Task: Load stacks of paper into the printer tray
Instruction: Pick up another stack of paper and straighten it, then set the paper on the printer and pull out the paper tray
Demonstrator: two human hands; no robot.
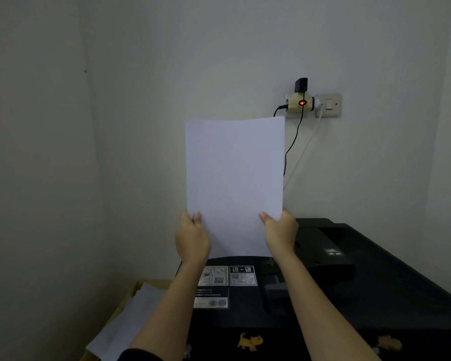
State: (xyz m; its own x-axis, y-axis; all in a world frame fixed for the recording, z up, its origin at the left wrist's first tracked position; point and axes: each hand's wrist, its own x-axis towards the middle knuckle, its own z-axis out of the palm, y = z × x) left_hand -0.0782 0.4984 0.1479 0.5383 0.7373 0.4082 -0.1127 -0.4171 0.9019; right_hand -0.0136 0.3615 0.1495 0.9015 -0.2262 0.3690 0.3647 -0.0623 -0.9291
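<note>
A white stack of paper [235, 183] stands upright in front of the wall, its lower edge just above the rear of the black printer [349, 282]. My left hand [192, 237] grips the stack's lower left side, thumb on the front. My right hand [280, 233] grips its lower right side the same way. The printer's raised rear flap with instruction stickers [227, 276] lies directly below the paper. The bottom edge of the stack meets the flap's top; whether it is inside the slot I cannot tell.
More loose white sheets [130, 321] lie in a yellow box [138, 285] at the printer's left. A wall socket adapter with a red light [301, 102] and hanging cables [290, 147] sits behind the paper's upper right corner. Walls close in at left and behind.
</note>
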